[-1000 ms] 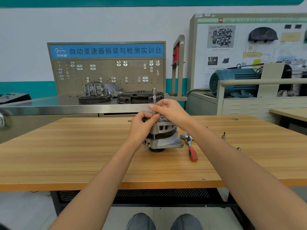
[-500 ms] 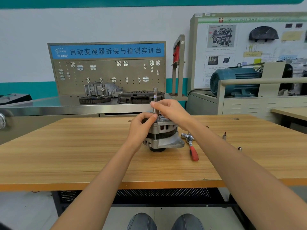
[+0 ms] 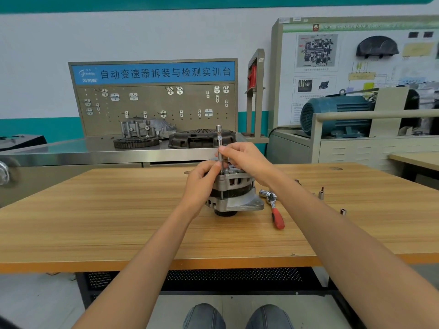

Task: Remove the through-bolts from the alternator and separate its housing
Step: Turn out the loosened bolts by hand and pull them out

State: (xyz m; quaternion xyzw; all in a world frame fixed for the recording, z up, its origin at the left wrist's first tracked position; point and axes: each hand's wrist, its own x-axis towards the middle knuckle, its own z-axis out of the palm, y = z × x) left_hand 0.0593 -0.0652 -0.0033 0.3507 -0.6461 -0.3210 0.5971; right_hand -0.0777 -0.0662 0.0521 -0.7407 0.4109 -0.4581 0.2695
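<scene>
A grey alternator stands upright on the wooden table, pulley side down. A slim metal socket extension stands vertically on a through-bolt at the alternator's top left edge. My right hand pinches the extension's shaft from the right. My left hand grips the alternator's upper left side, with fingertips touching the lower part of the extension. One through-bolt shaft shows on the housing's left face.
A red-handled ratchet lies just right of the alternator. Small sockets and a bit stand further right on the table. Behind are a steel bench with a clutch cover and gear parts, and a blue motor.
The extension has risen slightly, and my right-hand fingers have shifted a little on its shaft. My left hand keeps its place on the alternator.
</scene>
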